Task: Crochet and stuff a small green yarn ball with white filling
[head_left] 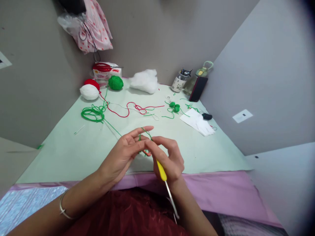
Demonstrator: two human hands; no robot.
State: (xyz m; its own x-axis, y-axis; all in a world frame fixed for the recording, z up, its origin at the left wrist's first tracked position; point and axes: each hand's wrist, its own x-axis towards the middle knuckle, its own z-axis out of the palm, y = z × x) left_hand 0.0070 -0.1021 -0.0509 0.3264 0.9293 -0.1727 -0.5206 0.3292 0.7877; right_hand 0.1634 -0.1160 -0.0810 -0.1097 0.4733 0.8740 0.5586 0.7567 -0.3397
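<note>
My right hand [169, 157] is closed around a crochet hook with a yellow grip [161, 170]; its bare metal end points down toward my lap. Green yarn [113, 127] runs from a loose coil to my left hand [128, 146] and passes over its stretched forefinger. The left thumb and other fingers pinch a small piece of green yarn work, mostly hidden, with a small orange item [147, 153] beside it. Both hands meet at the fingertips above the table's near edge. The hook's working tip is hidden by the fingers.
Green yarn coil [93, 113], white yarn ball [89, 92], green yarn ball [115, 83] and white stuffing [145, 81] lie at left and back. Small green balls [175, 107], white paper [197, 122], a phone [198, 89], a pen cup [179, 82] and a bottle [203, 71] are at right.
</note>
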